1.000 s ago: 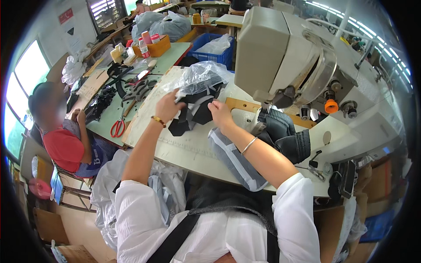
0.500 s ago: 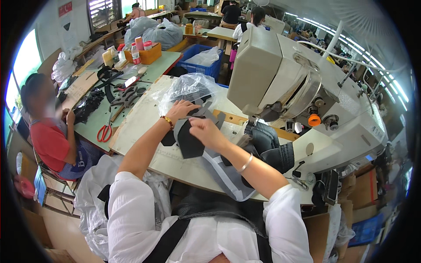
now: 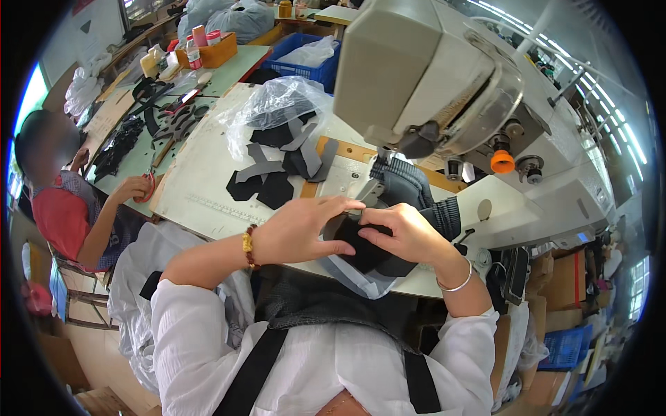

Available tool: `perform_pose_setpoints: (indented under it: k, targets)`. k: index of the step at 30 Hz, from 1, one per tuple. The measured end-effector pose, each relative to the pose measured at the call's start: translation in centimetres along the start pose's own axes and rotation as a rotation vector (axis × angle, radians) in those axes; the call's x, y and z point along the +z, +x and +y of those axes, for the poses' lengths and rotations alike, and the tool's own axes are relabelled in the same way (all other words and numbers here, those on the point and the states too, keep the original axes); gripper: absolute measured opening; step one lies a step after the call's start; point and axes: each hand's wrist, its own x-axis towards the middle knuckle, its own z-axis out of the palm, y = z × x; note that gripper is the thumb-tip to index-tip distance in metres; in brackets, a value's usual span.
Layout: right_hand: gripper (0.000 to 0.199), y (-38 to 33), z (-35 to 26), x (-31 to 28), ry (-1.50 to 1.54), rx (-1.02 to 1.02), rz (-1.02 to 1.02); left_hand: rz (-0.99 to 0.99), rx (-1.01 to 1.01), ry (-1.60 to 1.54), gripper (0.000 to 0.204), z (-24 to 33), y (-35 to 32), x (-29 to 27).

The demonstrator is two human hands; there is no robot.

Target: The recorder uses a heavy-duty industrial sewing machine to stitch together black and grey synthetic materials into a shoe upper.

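Observation:
Both my hands are together at the front of the sewing machine bed, holding a black fabric piece (image 3: pixel 366 251). My left hand (image 3: pixel 305 229) has its thumb on the piece's left side and its fingers along the upper edge. On the right, my right hand (image 3: pixel 409 236) pinches that edge with curled fingers. Under the piece lies grey fabric (image 3: pixel 364 281) with a pale border. Just beyond my fingers, dark ribbed, padded material (image 3: pixel 406 184) sits beneath the sewing machine head (image 3: pixel 416 76). Left of it are loose black and grey cut pieces (image 3: pixel 274 177), partly in a clear plastic bag (image 3: pixel 260 104).
At the left a co-worker sits with a hand on red-handled scissors (image 3: pixel 148 186). Their green table (image 3: pixel 218 66) bears black strips and an orange box (image 3: pixel 220 52) of bottles. A blue crate (image 3: pixel 302 52) stands behind my table. White sheeting (image 3: pixel 146 298) hangs beside my left elbow.
Both hands have moved from the bag toward me and right, bringing the black piece in front of the machine. Cut pieces now show where my hands were. The co-worker has reached the scissors.

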Motion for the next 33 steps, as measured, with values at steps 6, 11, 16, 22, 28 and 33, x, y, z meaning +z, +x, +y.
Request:
perform_pose_setpoints:
  k: [6,11,16,22,28,33]
  targets:
    - [0.019,-2.8,-1.4,-0.7,-0.389,-0.121,0.281,-0.046,-0.423,-0.813,0.036,-1.1,0.4,0.3]
    - [0.03,-2.3,-1.0,-0.7,-0.257,-0.131,0.42,-0.318,-0.249,-0.526,0.025,-1.3,-0.1,3.0]
    - [0.046,-0.8,-0.8,0.8,-0.2,-0.324,0.421,-0.021,-0.366,-0.741,0.02,0.1,-0.3,6.6]
    - [0.056,-0.9,0.1,3.2,0.282,-0.027,0.627,0.22,-0.274,-0.9,0.031,-0.5,-0.8,9.0]
    - [0.024,-1.9,0.9,2.9,0.271,0.052,0.702,0.561,0.015,-0.071,0.047,-2.0,-1.9,9.5]
    - [0.022,-1.6,1.5,2.1,0.308,0.13,0.483,0.566,0.643,0.702,0.041,-3.8,0.4,6.6]
